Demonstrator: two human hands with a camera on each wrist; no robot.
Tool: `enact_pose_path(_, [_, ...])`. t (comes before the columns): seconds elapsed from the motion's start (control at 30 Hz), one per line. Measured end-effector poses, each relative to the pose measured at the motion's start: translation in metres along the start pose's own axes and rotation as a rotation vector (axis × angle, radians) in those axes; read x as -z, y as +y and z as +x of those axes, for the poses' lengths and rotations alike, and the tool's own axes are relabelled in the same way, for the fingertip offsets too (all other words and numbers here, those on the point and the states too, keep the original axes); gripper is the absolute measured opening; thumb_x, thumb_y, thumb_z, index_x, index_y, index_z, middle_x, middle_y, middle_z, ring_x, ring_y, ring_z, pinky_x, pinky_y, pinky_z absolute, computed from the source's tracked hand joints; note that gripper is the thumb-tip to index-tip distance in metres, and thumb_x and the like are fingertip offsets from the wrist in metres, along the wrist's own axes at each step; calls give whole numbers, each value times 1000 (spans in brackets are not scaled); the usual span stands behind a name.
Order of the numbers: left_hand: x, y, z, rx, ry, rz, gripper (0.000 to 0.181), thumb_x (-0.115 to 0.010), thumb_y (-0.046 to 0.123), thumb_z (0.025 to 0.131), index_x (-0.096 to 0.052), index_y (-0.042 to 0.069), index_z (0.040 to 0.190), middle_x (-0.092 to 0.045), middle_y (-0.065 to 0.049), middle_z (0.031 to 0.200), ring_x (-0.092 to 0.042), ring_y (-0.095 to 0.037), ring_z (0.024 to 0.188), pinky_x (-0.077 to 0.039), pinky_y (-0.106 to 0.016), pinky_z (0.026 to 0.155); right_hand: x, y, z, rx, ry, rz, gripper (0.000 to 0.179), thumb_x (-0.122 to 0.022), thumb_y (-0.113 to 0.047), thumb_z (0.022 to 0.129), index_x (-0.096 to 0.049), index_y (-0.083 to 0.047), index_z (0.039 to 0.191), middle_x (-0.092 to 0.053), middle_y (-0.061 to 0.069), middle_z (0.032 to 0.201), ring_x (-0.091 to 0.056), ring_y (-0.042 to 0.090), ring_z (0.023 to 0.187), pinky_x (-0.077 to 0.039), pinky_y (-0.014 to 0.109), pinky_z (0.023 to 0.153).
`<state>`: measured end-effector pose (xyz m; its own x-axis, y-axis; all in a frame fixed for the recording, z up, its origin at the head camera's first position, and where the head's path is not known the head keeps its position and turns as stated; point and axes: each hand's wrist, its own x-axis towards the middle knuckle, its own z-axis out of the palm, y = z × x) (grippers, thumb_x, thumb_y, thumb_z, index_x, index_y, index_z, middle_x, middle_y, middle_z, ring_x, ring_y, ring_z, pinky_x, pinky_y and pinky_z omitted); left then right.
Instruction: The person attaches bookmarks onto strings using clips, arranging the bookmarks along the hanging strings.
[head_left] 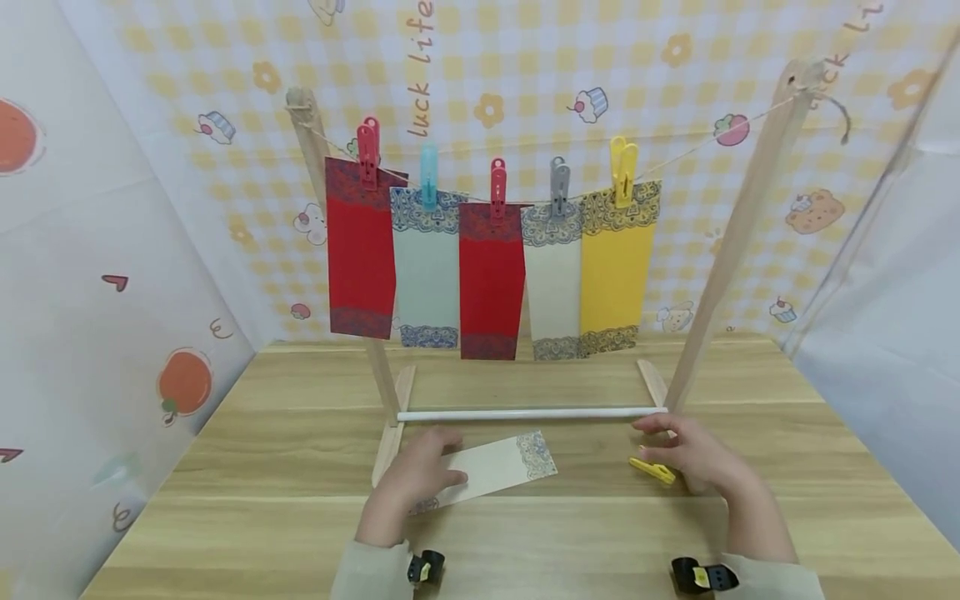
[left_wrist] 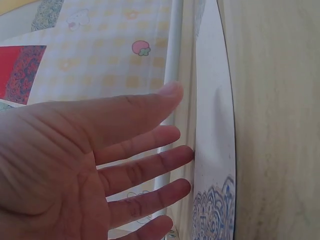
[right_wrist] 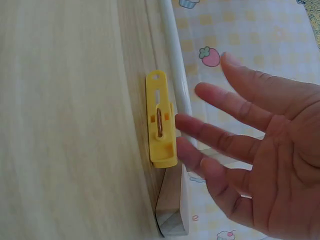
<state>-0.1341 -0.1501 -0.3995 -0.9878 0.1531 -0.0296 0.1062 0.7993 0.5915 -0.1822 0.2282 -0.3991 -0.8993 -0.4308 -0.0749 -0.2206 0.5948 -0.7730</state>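
Note:
A cream paper card with blue patterned ends lies on the table. My left hand is over its left end, fingers spread and thumb apart. In the left wrist view, the fingers of that hand are close beside the card; whether they touch it I cannot tell. A yellow clothespin lies on the table at the right. Just beside it is my right hand, its fingers loosely bent with nothing held. In the right wrist view, the fingertips of this hand come close to the clothespin.
Behind the hands stands a wooden frame with a white rod low across it. From its string hang a row of several patterned cards, among them a red one and a yellow one, each under a clothespin.

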Motion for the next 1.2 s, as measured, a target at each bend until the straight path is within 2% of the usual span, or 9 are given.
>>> enact_pose_path(0.1, [0, -1, -1, 11, 0, 37, 50, -85, 9, 73, -68, -3, 119, -65, -21, 124, -59, -41, 118, -48, -55, 100, -1, 2, 1, 15, -13, -29, 44, -72, -14, 88, -59, 8, 124, -62, 25, 119, -62, 39, 107, -52, 51, 90])
enact_pose_path(0.17, [0, 0, 0, 15, -4, 68, 54, -87, 12, 70, -68, -2, 119, -64, -21, 124, -59, -42, 116, -48, -56, 98, -1, 3, 2, 22, -15, -41, 45, -73, -13, 86, -59, 9, 123, -63, 24, 116, -62, 37, 104, -52, 51, 88])
enact_pose_path(0.3, [0, 1, 0, 6, -18, 128, 61, -91, 15, 65, -68, 0, 120, -63, -21, 121, -58, -42, 112, -48, -58, 94, -3, 6, 2, -1, -7, -59, 47, -75, -11, 84, -59, 10, 123, -63, 19, 111, -60, 30, 101, -51, 41, 85])
enact_pose_path(0.47, [-2, 2, -1, 14, -38, 134, 67, -92, 14, 61, -67, 1, 122, -61, -20, 123, -56, -42, 115, -47, -60, 94, -4, 8, 1, -9, -4, -81, 41, -75, -6, 83, -61, 12, 117, -60, 11, 95, -52, 19, 87, -44, 26, 72])
enact_pose_path(0.67, [-4, 2, -2, 9, -40, 161, 74, -93, 11, 57, -65, 2, 125, -59, -19, 124, -55, -40, 116, -48, -58, 93, -5, 10, 1, 12, -40, -69, 31, -76, -4, 80, -66, 10, 106, -54, 3, 79, -44, 9, 72, -39, 22, 62])
enact_pose_path(1.0, [-5, 2, -3, 17, -55, 149, 76, -93, 9, 59, -63, 6, 129, -56, -16, 126, -52, -38, 117, -47, -60, 91, -8, 2, 3, -82, -32, -77, 31, -79, 2, 75, -64, 6, 102, -55, 7, 81, -47, 18, 77, -41, 26, 64])
enact_pose_path(1.2, [-4, 2, -2, 23, -70, 111, 77, -92, 7, 60, -62, 8, 131, -55, -17, 127, -50, -39, 117, -47, -62, 92, -9, 1, 3, -64, -53, -82, 31, -78, 7, 72, -61, 2, 97, -51, 6, 77, -45, 18, 73, -39, 27, 64])
